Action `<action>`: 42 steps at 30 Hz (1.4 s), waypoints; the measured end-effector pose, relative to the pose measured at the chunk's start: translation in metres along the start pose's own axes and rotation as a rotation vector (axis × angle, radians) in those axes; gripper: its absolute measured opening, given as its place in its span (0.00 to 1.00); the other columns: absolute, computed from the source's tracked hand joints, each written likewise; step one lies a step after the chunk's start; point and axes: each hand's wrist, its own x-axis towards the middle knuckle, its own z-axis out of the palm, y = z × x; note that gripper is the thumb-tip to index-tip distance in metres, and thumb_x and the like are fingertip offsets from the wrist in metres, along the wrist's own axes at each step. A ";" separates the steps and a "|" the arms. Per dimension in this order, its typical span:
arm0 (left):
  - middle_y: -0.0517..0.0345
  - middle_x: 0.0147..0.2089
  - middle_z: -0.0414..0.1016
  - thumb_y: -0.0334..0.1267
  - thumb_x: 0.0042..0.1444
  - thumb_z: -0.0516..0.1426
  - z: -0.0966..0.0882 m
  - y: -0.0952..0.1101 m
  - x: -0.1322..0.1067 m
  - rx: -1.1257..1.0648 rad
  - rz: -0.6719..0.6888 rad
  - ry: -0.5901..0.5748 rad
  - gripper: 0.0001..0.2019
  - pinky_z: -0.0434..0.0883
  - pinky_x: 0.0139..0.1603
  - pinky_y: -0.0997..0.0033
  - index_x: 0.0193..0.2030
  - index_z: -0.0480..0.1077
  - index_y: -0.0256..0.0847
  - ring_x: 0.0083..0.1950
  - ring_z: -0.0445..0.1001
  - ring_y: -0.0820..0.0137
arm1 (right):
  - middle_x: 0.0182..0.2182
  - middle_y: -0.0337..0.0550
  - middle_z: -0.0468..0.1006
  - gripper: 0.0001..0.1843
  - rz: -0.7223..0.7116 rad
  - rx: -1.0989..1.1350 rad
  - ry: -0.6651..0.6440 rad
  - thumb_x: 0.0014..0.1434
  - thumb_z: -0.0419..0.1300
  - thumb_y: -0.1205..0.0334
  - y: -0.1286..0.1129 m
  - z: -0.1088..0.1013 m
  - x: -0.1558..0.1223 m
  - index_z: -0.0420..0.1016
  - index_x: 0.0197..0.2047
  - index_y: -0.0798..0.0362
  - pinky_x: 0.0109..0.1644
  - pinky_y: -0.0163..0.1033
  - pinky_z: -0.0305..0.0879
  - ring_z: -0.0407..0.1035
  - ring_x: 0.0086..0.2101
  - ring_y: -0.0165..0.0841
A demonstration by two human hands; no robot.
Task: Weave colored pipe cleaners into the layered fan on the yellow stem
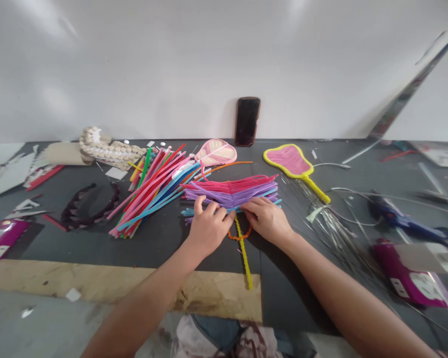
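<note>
My left hand and my right hand rest side by side on a flat, fan-shaped layer of pink, purple and blue pipe cleaners, fingers gripping its lower edge. Beneath my hands, a yellow pipe cleaner stem runs toward me, with an orange beaded loop beside it. To the left lies a heap of loose multicoloured pipe cleaners. Farther back sit a yellow-edged pink fan and a pale pink fan.
A phone leans against the white wall. Silver wires, a blue glue gun and a purple packet lie to the right. A shell-covered piece and a dark braided loop lie to the left.
</note>
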 end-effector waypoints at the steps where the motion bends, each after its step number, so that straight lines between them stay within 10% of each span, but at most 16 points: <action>1: 0.60 0.30 0.75 0.31 0.63 0.53 -0.001 0.000 0.000 0.010 0.004 -0.003 0.10 0.55 0.58 0.46 0.42 0.75 0.45 0.39 0.70 0.66 | 0.40 0.41 0.80 0.15 -0.001 0.005 -0.007 0.62 0.54 0.70 0.001 0.000 -0.001 0.80 0.45 0.47 0.43 0.36 0.65 0.69 0.40 0.34; 18: 0.53 0.51 0.79 0.31 0.63 0.54 0.002 0.009 -0.004 -0.039 0.006 -0.053 0.10 0.50 0.64 0.36 0.45 0.76 0.42 0.56 0.70 0.58 | 0.45 0.43 0.78 0.20 -0.135 -0.219 -0.152 0.60 0.55 0.73 -0.001 -0.013 -0.006 0.79 0.49 0.44 0.42 0.38 0.62 0.68 0.41 0.35; 42: 0.53 0.51 0.79 0.29 0.63 0.54 0.003 0.010 -0.005 -0.087 -0.017 -0.079 0.11 0.50 0.65 0.33 0.46 0.76 0.43 0.58 0.69 0.56 | 0.48 0.44 0.77 0.21 -0.135 -0.241 -0.186 0.60 0.55 0.72 0.000 -0.018 -0.009 0.78 0.51 0.44 0.42 0.40 0.59 0.66 0.43 0.37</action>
